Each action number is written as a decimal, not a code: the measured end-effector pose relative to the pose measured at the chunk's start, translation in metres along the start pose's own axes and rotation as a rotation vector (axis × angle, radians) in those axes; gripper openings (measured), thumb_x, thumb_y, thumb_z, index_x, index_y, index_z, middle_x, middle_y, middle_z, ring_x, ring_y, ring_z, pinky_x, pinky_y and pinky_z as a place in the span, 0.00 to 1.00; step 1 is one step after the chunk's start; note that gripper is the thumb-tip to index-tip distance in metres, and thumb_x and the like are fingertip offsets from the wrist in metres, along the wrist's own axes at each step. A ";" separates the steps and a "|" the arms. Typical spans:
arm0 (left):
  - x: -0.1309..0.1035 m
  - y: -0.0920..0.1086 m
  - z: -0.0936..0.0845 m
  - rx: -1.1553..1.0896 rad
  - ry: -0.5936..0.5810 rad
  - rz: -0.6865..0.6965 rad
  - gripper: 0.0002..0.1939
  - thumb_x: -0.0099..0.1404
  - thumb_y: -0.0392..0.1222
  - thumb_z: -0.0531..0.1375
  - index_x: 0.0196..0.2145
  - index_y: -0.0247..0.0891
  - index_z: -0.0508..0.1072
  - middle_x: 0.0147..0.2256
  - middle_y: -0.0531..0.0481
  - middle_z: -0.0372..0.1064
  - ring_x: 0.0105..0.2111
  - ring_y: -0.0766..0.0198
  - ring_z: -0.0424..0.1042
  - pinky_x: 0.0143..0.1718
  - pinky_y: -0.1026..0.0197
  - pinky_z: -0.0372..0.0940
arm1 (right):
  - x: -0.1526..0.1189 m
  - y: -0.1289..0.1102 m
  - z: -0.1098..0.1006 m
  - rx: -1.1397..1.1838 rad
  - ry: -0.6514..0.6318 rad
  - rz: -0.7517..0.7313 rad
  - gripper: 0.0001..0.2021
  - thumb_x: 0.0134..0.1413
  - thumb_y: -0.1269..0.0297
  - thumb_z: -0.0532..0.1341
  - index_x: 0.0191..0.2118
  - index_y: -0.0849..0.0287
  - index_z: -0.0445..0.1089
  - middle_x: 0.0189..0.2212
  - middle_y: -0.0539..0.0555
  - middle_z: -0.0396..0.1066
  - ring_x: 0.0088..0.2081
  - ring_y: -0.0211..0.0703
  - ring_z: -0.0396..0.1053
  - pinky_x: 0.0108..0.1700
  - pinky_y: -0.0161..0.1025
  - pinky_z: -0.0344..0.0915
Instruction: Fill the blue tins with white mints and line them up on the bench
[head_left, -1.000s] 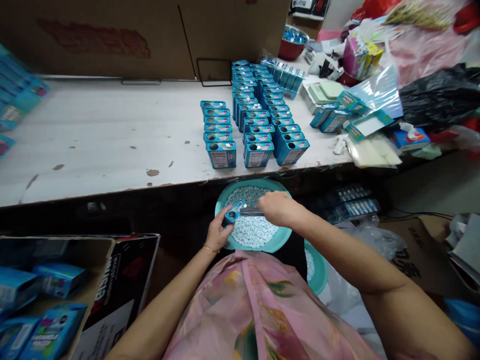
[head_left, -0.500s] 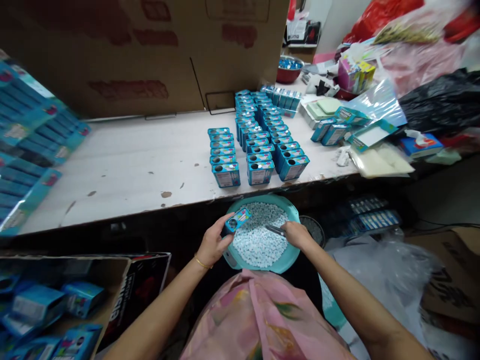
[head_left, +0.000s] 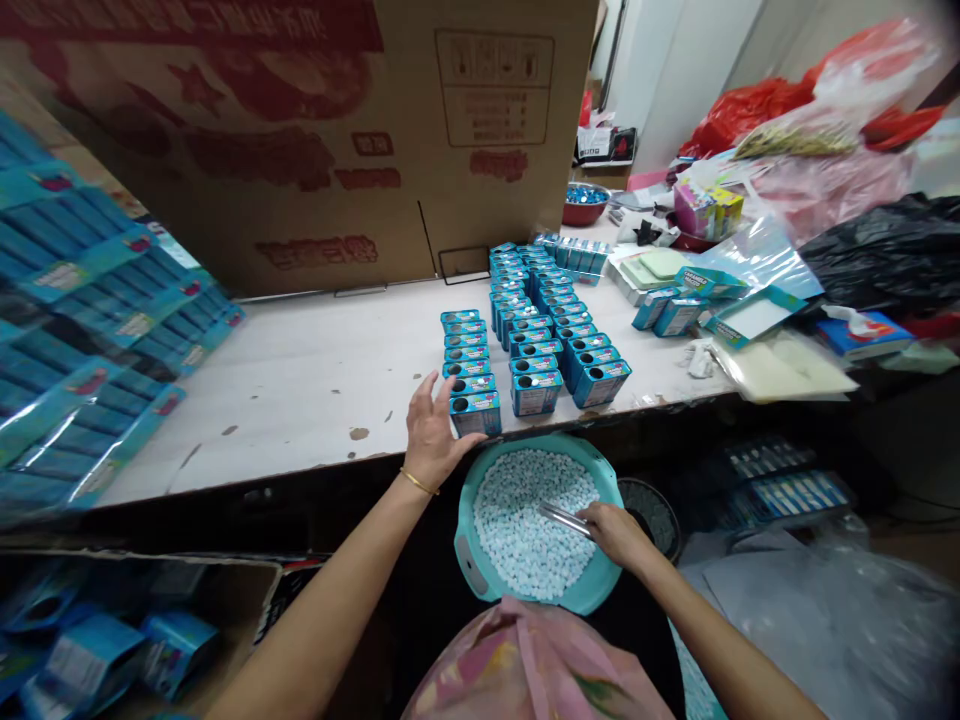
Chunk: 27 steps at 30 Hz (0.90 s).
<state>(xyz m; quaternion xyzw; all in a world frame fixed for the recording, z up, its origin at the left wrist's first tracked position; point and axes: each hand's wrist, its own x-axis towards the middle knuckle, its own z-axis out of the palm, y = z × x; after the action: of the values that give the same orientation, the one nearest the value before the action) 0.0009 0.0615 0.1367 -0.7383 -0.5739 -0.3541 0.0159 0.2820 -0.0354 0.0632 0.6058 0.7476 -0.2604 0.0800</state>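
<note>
My left hand [head_left: 433, 432] is at the table's front edge with fingers and thumb spread around the near side of a small blue box [head_left: 475, 412]. That box stands upright at the front of the left row; whether my fingertips touch it I cannot tell. My right hand [head_left: 616, 532] is closed around a slim, shiny metal scoop [head_left: 568, 519]. The scoop's tip lies at the surface of small pale pellets [head_left: 525, 545], which fill a turquoise basin [head_left: 466, 560] below the table edge. More blue boxes [head_left: 536, 394] with dark round holes on top stand in rows beside it.
A big cardboard carton [head_left: 300, 200] stands behind the white table [head_left: 300, 400]. Packed blue trays [head_left: 90, 330] are stacked at left, above an open carton of loose blue boxes [head_left: 90, 650]. Flat display boxes [head_left: 761, 315] and plastic bags [head_left: 862, 255] crowd the right side.
My left hand has moved from over the basin up to the table, and the blue box it held now stands at the front of the left row. My right hand keeps the scoop over the pellets.
</note>
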 end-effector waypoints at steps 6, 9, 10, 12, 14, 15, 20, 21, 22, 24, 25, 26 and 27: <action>0.035 0.006 0.000 0.212 -0.400 0.131 0.47 0.42 0.49 0.64 0.57 0.37 0.49 0.59 0.35 0.38 0.58 0.39 0.37 0.53 0.36 0.43 | 0.015 -0.011 0.012 -0.159 0.049 -0.039 0.16 0.49 0.77 0.47 0.36 0.59 0.70 0.34 0.57 0.69 0.35 0.43 0.67 0.33 0.35 0.59; 0.038 0.000 0.009 0.170 -0.403 0.174 0.44 0.43 0.44 0.64 0.56 0.31 0.52 0.58 0.32 0.43 0.58 0.40 0.39 0.54 0.42 0.46 | 0.019 -0.032 -0.009 -0.151 0.083 -0.167 0.15 0.50 0.77 0.48 0.35 0.59 0.70 0.33 0.56 0.69 0.35 0.42 0.67 0.34 0.36 0.61; 0.037 -0.002 0.011 0.152 -0.381 0.177 0.44 0.43 0.42 0.64 0.55 0.30 0.52 0.57 0.32 0.44 0.58 0.40 0.39 0.55 0.43 0.47 | 0.023 -0.045 -0.026 -0.108 0.183 -0.258 0.15 0.52 0.75 0.48 0.38 0.59 0.70 0.35 0.56 0.69 0.37 0.42 0.67 0.37 0.37 0.62; 0.034 -0.005 0.014 0.112 -0.333 0.186 0.42 0.44 0.41 0.63 0.55 0.30 0.52 0.57 0.33 0.44 0.58 0.41 0.38 0.54 0.42 0.48 | 0.039 -0.079 -0.073 -0.015 0.468 -0.457 0.15 0.56 0.68 0.47 0.46 0.57 0.65 0.42 0.56 0.67 0.44 0.42 0.63 0.44 0.38 0.60; 0.032 -0.006 0.014 0.066 -0.311 0.224 0.40 0.45 0.40 0.62 0.55 0.32 0.52 0.57 0.34 0.45 0.59 0.43 0.38 0.54 0.40 0.46 | 0.071 -0.121 -0.123 -0.006 0.669 -0.569 0.18 0.58 0.64 0.45 0.52 0.58 0.60 0.50 0.57 0.60 0.51 0.42 0.56 0.52 0.40 0.54; 0.031 -0.007 0.013 0.045 -0.309 0.240 0.39 0.46 0.40 0.61 0.55 0.33 0.52 0.57 0.35 0.46 0.59 0.43 0.37 0.55 0.39 0.46 | 0.093 -0.141 -0.145 -0.040 0.703 -0.589 0.19 0.58 0.63 0.44 0.54 0.59 0.57 0.54 0.58 0.56 0.54 0.42 0.52 0.55 0.41 0.51; 0.034 -0.012 0.013 0.000 -0.315 0.193 0.42 0.45 0.39 0.61 0.56 0.31 0.49 0.58 0.34 0.41 0.59 0.41 0.35 0.53 0.39 0.49 | 0.215 -0.203 -0.197 -0.275 0.421 -0.443 0.28 0.52 0.50 0.49 0.58 0.55 0.51 0.61 0.55 0.41 0.59 0.58 0.37 0.56 0.57 0.38; 0.037 -0.014 0.015 -0.002 -0.318 0.183 0.42 0.45 0.40 0.61 0.56 0.31 0.48 0.58 0.34 0.41 0.59 0.41 0.35 0.53 0.40 0.50 | 0.234 -0.206 -0.199 -0.310 0.353 -0.406 0.26 0.53 0.50 0.48 0.56 0.53 0.54 0.61 0.54 0.41 0.59 0.59 0.36 0.56 0.58 0.37; 0.041 -0.018 0.018 -0.005 -0.322 0.178 0.43 0.45 0.40 0.61 0.57 0.31 0.48 0.58 0.33 0.41 0.59 0.41 0.36 0.53 0.40 0.50 | 0.250 -0.206 -0.202 -0.344 0.305 -0.391 0.24 0.53 0.52 0.48 0.55 0.53 0.56 0.61 0.53 0.40 0.59 0.59 0.37 0.56 0.58 0.37; 0.054 -0.029 0.026 -0.016 -0.328 0.178 0.45 0.44 0.40 0.62 0.57 0.30 0.48 0.58 0.32 0.41 0.58 0.40 0.37 0.53 0.41 0.50 | 0.275 -0.203 -0.209 -0.414 0.266 -0.416 0.22 0.54 0.57 0.48 0.54 0.54 0.57 0.61 0.52 0.39 0.59 0.59 0.38 0.56 0.56 0.38; 0.063 -0.036 0.031 -0.026 -0.324 0.182 0.45 0.43 0.40 0.62 0.57 0.30 0.48 0.58 0.32 0.42 0.58 0.40 0.38 0.53 0.40 0.50 | 0.286 -0.200 -0.214 -0.441 0.264 -0.439 0.22 0.55 0.59 0.48 0.55 0.56 0.56 0.61 0.51 0.39 0.59 0.58 0.39 0.56 0.56 0.39; 0.074 -0.045 0.037 -0.036 -0.315 0.186 0.45 0.43 0.41 0.63 0.56 0.30 0.49 0.57 0.31 0.43 0.58 0.39 0.39 0.53 0.40 0.50 | 0.296 -0.197 -0.221 -0.458 0.265 -0.455 0.22 0.55 0.61 0.48 0.55 0.57 0.55 0.61 0.51 0.39 0.58 0.57 0.40 0.56 0.55 0.39; 0.087 -0.053 0.043 -0.045 -0.303 0.189 0.44 0.43 0.41 0.63 0.56 0.30 0.49 0.57 0.31 0.43 0.58 0.39 0.39 0.53 0.39 0.50 | 0.307 -0.195 -0.227 -0.465 0.273 -0.462 0.22 0.55 0.62 0.47 0.56 0.58 0.54 0.61 0.51 0.40 0.58 0.57 0.41 0.56 0.55 0.40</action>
<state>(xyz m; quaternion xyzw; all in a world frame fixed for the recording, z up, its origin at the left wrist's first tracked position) -0.0154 0.1705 0.1308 -0.8340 -0.4898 -0.2483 -0.0539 0.0643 0.3154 0.1799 0.4153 0.9080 -0.0114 0.0539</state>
